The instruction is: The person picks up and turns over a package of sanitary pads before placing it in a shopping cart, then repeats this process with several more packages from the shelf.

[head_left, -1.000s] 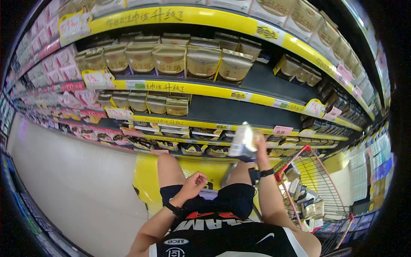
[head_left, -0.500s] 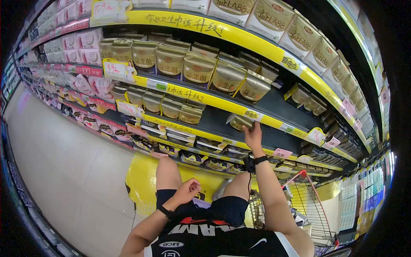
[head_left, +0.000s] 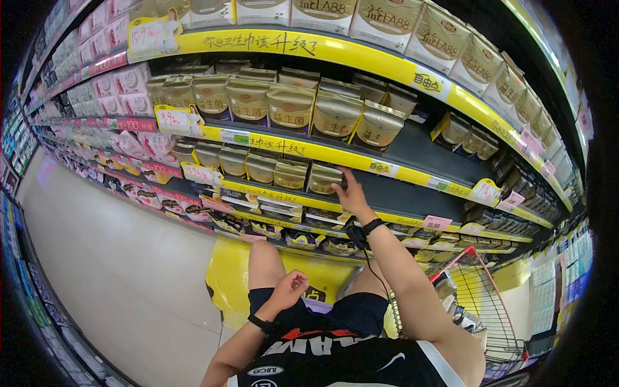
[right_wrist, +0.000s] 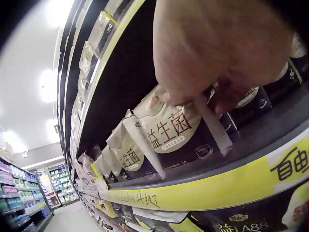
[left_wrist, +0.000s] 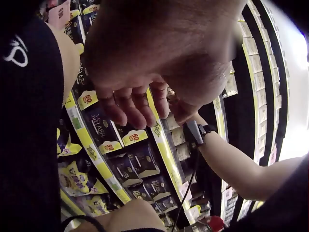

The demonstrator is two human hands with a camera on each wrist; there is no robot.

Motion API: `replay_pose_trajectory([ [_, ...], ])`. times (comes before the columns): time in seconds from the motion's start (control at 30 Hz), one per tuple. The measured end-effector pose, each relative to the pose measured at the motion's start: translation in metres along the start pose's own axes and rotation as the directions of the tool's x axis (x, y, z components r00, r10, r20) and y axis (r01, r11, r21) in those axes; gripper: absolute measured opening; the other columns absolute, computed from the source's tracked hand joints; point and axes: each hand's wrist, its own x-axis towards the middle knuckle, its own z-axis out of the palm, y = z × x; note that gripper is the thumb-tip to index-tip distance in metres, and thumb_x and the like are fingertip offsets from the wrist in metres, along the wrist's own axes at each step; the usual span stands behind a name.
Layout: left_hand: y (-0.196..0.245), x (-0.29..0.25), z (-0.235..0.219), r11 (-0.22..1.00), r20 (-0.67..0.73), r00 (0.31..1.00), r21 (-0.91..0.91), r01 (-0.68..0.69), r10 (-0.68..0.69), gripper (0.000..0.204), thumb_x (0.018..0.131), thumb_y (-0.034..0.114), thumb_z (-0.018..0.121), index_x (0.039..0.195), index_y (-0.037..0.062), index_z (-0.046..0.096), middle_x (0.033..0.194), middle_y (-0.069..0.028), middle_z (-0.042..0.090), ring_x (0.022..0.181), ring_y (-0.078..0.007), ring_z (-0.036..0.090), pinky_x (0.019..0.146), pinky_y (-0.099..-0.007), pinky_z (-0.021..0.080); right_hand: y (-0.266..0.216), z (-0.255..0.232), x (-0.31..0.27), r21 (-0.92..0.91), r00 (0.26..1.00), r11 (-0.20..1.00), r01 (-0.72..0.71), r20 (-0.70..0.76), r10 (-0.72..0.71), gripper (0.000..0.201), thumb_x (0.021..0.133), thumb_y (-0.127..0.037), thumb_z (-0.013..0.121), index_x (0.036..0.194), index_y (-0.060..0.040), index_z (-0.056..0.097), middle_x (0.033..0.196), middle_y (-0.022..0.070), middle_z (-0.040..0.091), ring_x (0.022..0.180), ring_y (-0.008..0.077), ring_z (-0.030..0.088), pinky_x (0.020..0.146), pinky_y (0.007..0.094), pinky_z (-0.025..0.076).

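Observation:
In the head view the right hand [head_left: 351, 194] is at the right end of a row of gold packages on the middle shelf, thumb and fingers on the end package [head_left: 324, 179]. The right wrist view shows the right hand [right_wrist: 217, 53] pinching the upper edge of that gold and dark-blue package [right_wrist: 171, 126], which stands upright beside its neighbours. The left hand [head_left: 289, 287] hangs over the lap with loosely curled fingers and holds nothing; the left wrist view shows the left hand [left_wrist: 154, 53] from the palm side.
A yellow-edged shelf [head_left: 380, 169] runs just above the right hand, with larger gold packages [head_left: 380, 126] on it. A red-handled shopping cart [head_left: 496, 290] holding packages stands at the right. Pink packages [head_left: 132, 80] fill the left shelves.
The right hand, which carried a package from near the cart side onto the shelf, has moved left with it against the row. The left hand stays over the lap.

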Motion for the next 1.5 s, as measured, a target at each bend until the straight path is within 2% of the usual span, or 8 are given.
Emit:
replay_pose_trajectory([
  [0.07,0.002,0.001,0.002,1.000,0.001,1.000,0.010,-0.012,0.012,0.018,0.094,0.013,0.070,0.107,0.0041,0.061,0.087,-0.0013,0.062,0.079,-0.0093,0.058,0.071,-0.0244,0.048,-0.003,-0.001,-0.002,0.015,1.000,1.000,-0.007,0.015,0.007,0.055,0.103,-0.028,0.061,0.150,-0.0099,0.040,0.084,0.0171,0.063,0.061,0.0233,0.052,0.063,0.0431,0.044],
  [0.27,0.014,0.002,0.008,0.996,0.051,0.999,0.087,-0.018,0.014,0.019,0.095,0.013,0.070,0.109,0.0038,0.060,0.091,-0.0030,0.064,0.082,-0.0111,0.061,0.072,-0.0255,0.049,-0.006,0.000,-0.002,0.021,0.998,1.000,0.014,0.068,-0.016,0.059,0.104,-0.029,0.057,0.156,-0.0143,0.033,0.155,0.0213,0.042,0.086,0.0387,0.066,0.089,0.0517,0.050],
  [0.57,0.004,0.004,0.010,0.996,0.061,0.998,0.086,0.027,-0.032,0.020,0.094,0.015,0.070,0.108,0.0044,0.061,0.092,-0.0031,0.065,0.083,-0.0116,0.061,0.070,-0.0263,0.049,-0.005,-0.016,-0.019,0.103,0.998,0.993,-0.062,0.035,0.059,0.078,0.096,-0.023,0.068,0.157,-0.0017,0.024,0.151,0.0268,0.042,0.121,0.0369,0.061,0.098,0.0470,0.051],
  [0.83,-0.003,0.014,0.024,0.995,0.124,0.992,0.095,-0.027,0.015,0.019,0.094,0.014,0.070,0.108,0.0037,0.061,0.092,-0.0031,0.065,0.084,-0.0123,0.062,0.073,-0.0266,0.050,0.004,-0.122,-0.075,-0.011,0.806,0.997,-0.072,0.588,0.065,0.063,0.099,-0.036,0.063,0.147,-0.0011,0.040,0.137,0.0195,0.059,0.118,0.0268,0.063,0.098,0.0399,0.052],
  [0.93,-0.004,0.019,0.033,0.996,0.139,0.989,0.072,-0.054,0.044,0.019,0.094,0.012,0.070,0.109,0.0030,0.061,0.092,-0.0035,0.065,0.084,-0.0121,0.062,0.074,-0.0266,0.051,-0.023,-0.168,-0.124,0.443,0.757,0.758,-0.478,0.646,0.100,0.056,0.102,-0.033,0.059,0.146,-0.0030,0.040,0.136,0.0170,0.060,0.115,0.0236,0.065,0.094,0.0360,0.054],
  [1.23,0.002,0.021,0.044,1.000,0.242,0.970,0.021,-0.006,0.001,0.016,0.093,0.010,0.070,0.105,0.0025,0.062,0.091,-0.0030,0.065,0.081,-0.0107,0.061,0.072,-0.0259,0.050,-0.026,-0.286,-0.274,0.870,0.947,0.421,-0.254,0.136,0.291,0.044,0.104,-0.026,0.055,0.143,-0.0061,0.046,0.111,0.0108,0.067,0.091,0.0164,0.065,0.072,0.0270,0.053],
  [1.33,-0.001,0.024,0.047,1.000,0.261,0.965,0.024,-0.008,0.002,0.015,0.093,0.009,0.069,0.105,0.0028,0.062,0.090,-0.0025,0.064,0.082,-0.0103,0.060,0.072,-0.0258,0.050,0.016,-0.309,-0.322,0.902,0.845,0.429,-0.055,-0.187,0.502,0.041,0.103,-0.025,0.057,0.138,-0.0036,0.052,0.105,0.0080,0.067,0.088,0.0143,0.065,0.071,0.0261,0.050],
  [1.5,0.004,0.033,0.061,0.999,0.312,0.949,0.003,0.038,-0.037,0.014,0.093,0.008,0.068,0.104,0.0034,0.063,0.089,-0.0018,0.065,0.080,-0.0101,0.061,0.073,-0.0266,0.050,0.106,-0.345,-0.400,0.958,0.631,0.248,0.141,-0.281,0.724,0.019,0.100,-0.023,0.060,0.110,-0.0069,0.060,0.094,0.0069,0.065,0.080,0.0165,0.063,0.069,0.0241,0.050],
])
